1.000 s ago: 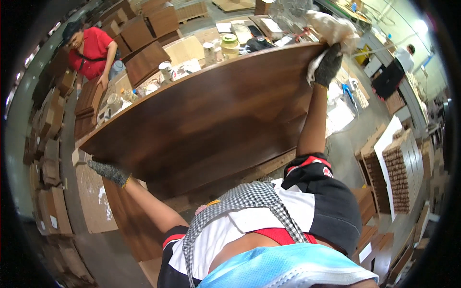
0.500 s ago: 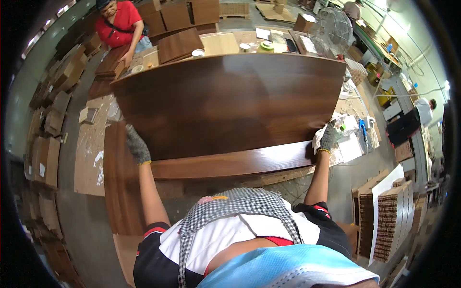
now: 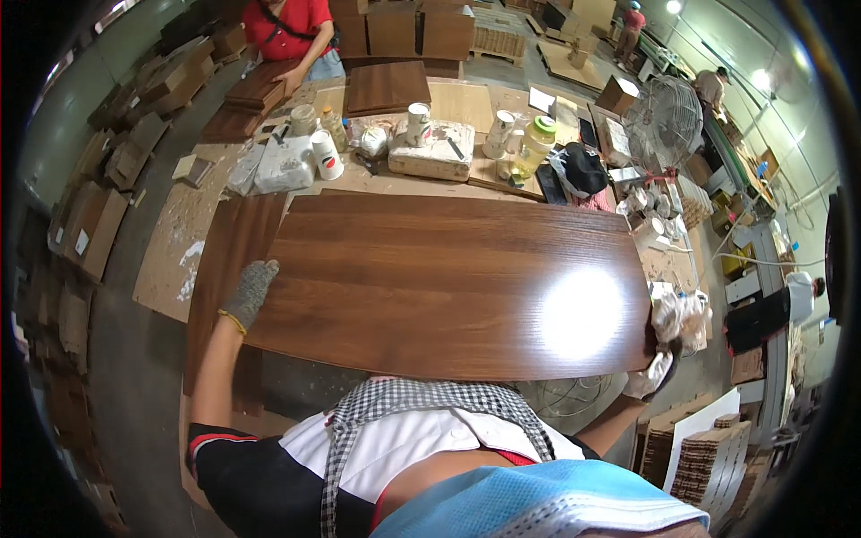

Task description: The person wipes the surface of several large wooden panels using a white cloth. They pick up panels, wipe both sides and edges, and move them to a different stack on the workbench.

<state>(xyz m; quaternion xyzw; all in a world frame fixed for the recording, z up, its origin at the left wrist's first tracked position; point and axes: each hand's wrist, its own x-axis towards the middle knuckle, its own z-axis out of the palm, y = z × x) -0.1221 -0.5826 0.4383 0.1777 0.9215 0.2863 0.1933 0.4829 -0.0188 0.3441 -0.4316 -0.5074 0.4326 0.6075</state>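
A wide dark-brown wood-grain panel [image 3: 430,287] lies roughly level before me, face up, a bright light glaring on its right part. My left hand [image 3: 254,291], in a grey knit glove with a yellow cuff, is closed at the panel's left edge. My right hand [image 3: 668,359], gloved too, is at the near right corner, closed on a white cloth [image 3: 647,377]; its fingers are partly hidden. Beneath the panel, other brown boards [image 3: 238,242] show at the left.
Beyond the panel, the worktable holds white bottles [image 3: 326,154], a stained block [image 3: 430,152], a green-lidded jar [image 3: 535,143] and a black cap [image 3: 583,169]. A co-worker in red [image 3: 287,36] handles boards at the far left. A large fan [image 3: 664,121] and cardboard stacks [image 3: 700,457] stand right.
The panel has tipped from upright to roughly level, uncovering the items behind it. My left hand has moved left and slightly down; my right hand has come down and right with the cloth.
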